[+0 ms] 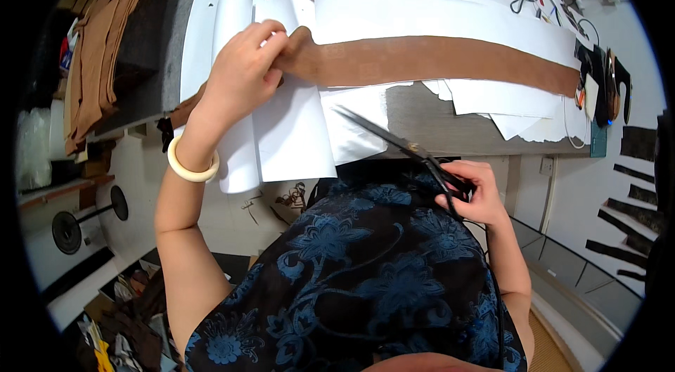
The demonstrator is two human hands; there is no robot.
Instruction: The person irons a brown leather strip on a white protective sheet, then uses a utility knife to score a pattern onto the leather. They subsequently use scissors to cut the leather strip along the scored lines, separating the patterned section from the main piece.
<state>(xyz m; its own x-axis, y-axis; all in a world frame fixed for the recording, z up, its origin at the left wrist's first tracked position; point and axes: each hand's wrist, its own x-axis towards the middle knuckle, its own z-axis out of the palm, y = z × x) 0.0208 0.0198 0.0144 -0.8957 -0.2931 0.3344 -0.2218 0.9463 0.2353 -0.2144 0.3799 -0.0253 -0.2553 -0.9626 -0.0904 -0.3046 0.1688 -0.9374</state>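
Now long brown strip (429, 60) lies flat, uncut.

Single head-worn fisheye view, looking steeply down and forward from close above the person's chest; the desk (422, 126) fills the upper field, forearms enter from below, and edges curve toward the rim.
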